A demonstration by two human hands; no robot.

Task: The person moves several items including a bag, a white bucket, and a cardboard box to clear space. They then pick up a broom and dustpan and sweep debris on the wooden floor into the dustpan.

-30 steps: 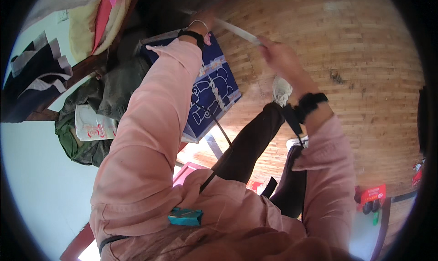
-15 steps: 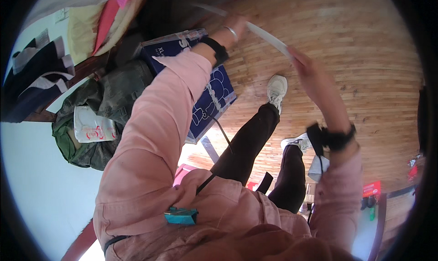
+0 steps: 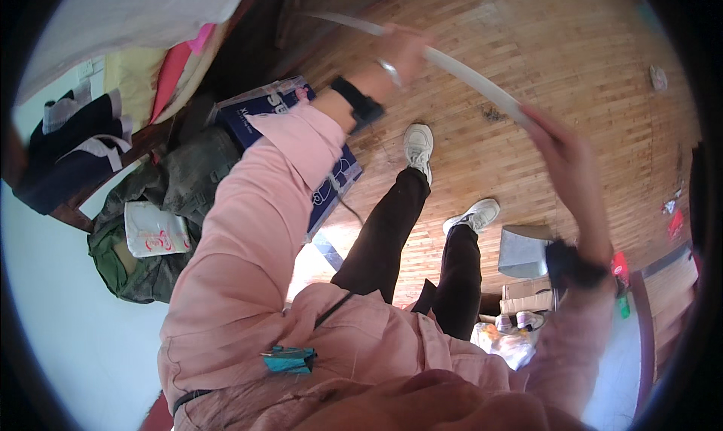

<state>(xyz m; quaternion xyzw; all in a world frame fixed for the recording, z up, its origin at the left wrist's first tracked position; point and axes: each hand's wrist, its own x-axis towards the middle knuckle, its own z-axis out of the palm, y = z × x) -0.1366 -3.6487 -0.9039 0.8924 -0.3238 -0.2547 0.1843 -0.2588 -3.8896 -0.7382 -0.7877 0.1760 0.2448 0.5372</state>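
A long pale pole (image 3: pixel 482 84) runs from the upper left down toward the right, above the wooden floor. My left hand (image 3: pixel 407 54) is closed round it partway along, with a bracelet and a black band at the wrist. Closed on its lower right end is my right hand (image 3: pixel 561 141), slightly smeared by motion. The pole's far end fades into the dark area at the upper left, so its tip cannot be made out. A dark patch of debris (image 3: pixel 493 113) lies on the floor just below the pole.
My shoes (image 3: pixel 419 148) stand on the wooden floor. Left of my legs are a blue box (image 3: pixel 331 197) and a green camouflage bag (image 3: pixel 199 167). A grey dustpan-like container (image 3: pixel 523 252) sits by my right forearm, near an open cardboard box (image 3: pixel 527 295). Folded bedding (image 3: pixel 135 69) lies upper left.
The pole and both hands have shifted right, my right hand also downward. My view has moved, bringing the grey container and cardboard box out from behind my right arm.
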